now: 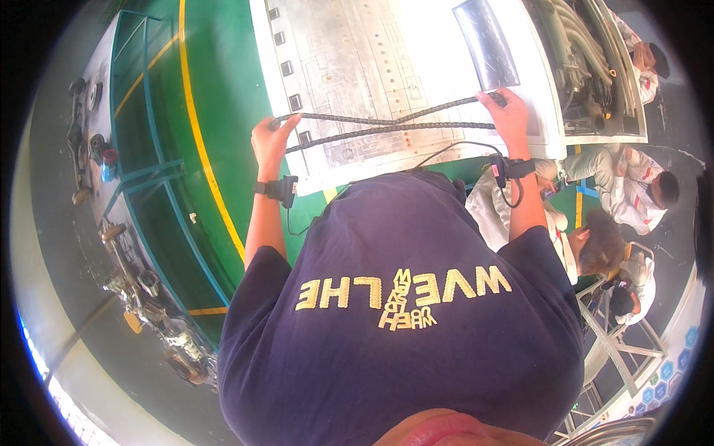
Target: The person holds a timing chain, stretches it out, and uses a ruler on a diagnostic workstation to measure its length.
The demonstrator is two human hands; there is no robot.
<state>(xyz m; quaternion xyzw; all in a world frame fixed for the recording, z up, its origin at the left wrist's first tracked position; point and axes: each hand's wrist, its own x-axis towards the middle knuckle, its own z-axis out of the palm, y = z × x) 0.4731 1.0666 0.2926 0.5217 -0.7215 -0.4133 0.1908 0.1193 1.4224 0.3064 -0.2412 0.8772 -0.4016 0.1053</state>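
Observation:
A long black ribbed belt (387,129), apparently a loop, stretches between my two hands. Its upper strand sags to a shallow point midway, close to the lower strand. My left hand (271,139) pinches one end of the belt between thumb and fingers. At the other end, my right hand (509,117) grips it with the fingertips, the hand a little farther away than the left. The belt hangs over the near part of a white panel (327,160) with line drawings and rows of small holes. Whether it touches the panel, I cannot tell.
Black straps with small devices and cables circle my left wrist (277,191) and right wrist (513,169). An engine unit with hoses (587,67) stands at the right. Several people sit to the right. Blue-framed racks (167,189) and metal parts (156,297) lie left.

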